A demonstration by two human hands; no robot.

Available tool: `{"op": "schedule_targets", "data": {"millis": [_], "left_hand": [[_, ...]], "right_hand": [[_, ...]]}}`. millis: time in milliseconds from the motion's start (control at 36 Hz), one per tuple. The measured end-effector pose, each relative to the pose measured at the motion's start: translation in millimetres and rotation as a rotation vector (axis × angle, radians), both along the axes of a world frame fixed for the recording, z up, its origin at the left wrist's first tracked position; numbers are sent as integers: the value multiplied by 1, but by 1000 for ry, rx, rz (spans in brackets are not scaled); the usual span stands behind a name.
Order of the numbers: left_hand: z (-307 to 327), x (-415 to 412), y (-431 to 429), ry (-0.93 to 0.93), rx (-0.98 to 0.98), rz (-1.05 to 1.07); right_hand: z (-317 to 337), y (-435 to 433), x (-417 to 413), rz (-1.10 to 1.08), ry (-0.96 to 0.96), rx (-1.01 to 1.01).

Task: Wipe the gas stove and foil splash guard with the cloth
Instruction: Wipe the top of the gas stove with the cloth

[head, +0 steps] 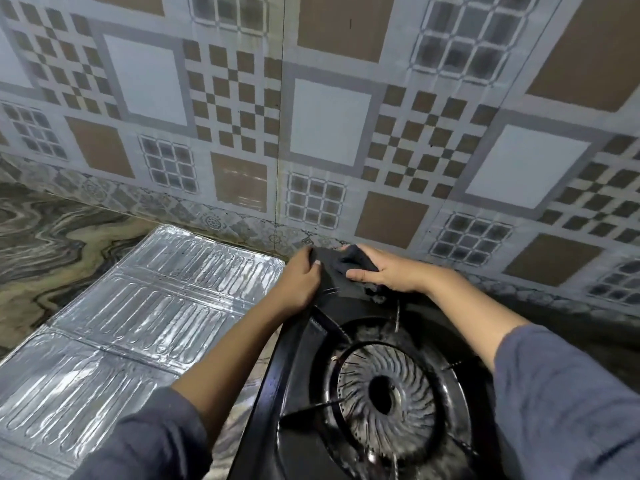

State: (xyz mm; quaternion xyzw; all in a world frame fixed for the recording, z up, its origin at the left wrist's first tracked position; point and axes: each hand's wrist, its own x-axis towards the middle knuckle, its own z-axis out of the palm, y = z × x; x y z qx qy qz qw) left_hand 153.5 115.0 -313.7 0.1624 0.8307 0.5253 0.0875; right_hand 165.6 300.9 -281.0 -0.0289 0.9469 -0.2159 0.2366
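Note:
A black gas stove (298, 382) fills the lower middle, its round burner (388, 396) ringed by black pan supports. At the stove's far left corner lies a dark grey cloth (337, 275). My left hand (299, 280) grips the cloth's left edge. My right hand (384, 271) presses and holds its right part, fingers curled over it. A silver foil splash guard (138, 306) lies flat and unfolded on the counter left of the stove.
A tiled wall (329, 123) with brown, white and checkered squares rises right behind the stove. The marbled countertop (52, 237) extends to the left beyond the foil. Grey sleeves cover both forearms near the bottom edge.

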Motion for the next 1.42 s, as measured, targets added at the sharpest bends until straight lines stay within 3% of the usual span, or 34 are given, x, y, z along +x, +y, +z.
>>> {"op": "schedule_targets", "data": {"millis": [167,333,583,806,1417], "left_hand": [[-3,-6,6,147,-217,-36],[0,-7,9,262,-383,-54],[5,-5,14,309,-456,-24],[7,-17,20,441,-617,-166],[21,-10,64,372,-736,-358]], "right_hand": [[-8,21,9,-3,46,-49],[-5,36,26,16,103,60],[4,57,61,-4,179,222],[-5,67,70,-72,219,253],[-3,105,104,-121,260,248]]}}
